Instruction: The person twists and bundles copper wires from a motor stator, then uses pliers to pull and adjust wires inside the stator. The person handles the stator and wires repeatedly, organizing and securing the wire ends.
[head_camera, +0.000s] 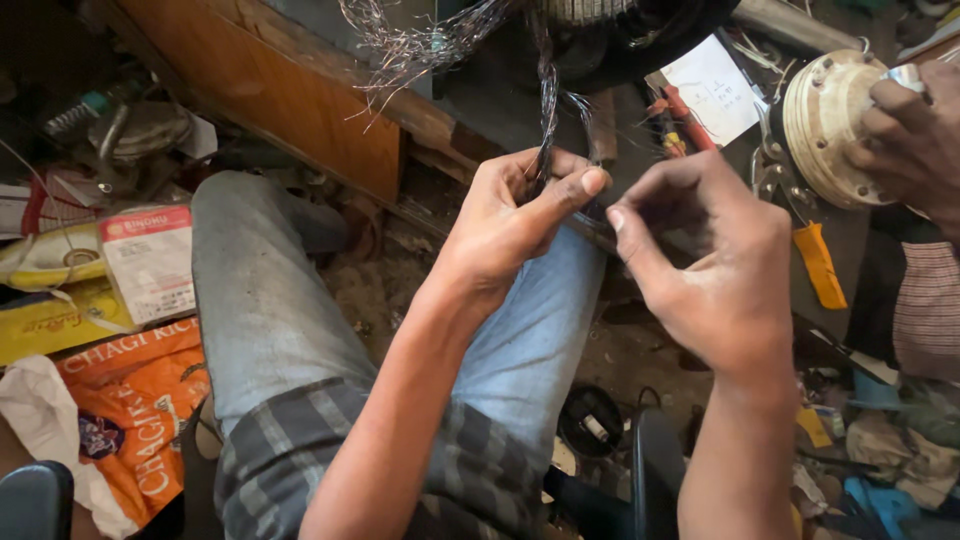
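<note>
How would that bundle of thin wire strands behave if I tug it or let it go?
The wire bundle looks floppy rather than stiff: it hangs slack into the left hand. It is probably light, since the fingers alone pinch it. Loose frayed strands above suggest it may snag or tangle easily.

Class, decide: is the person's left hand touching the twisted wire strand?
Touching. The head view shows the left hand pinching the twisted wire strand between thumb and fingers.
</note>
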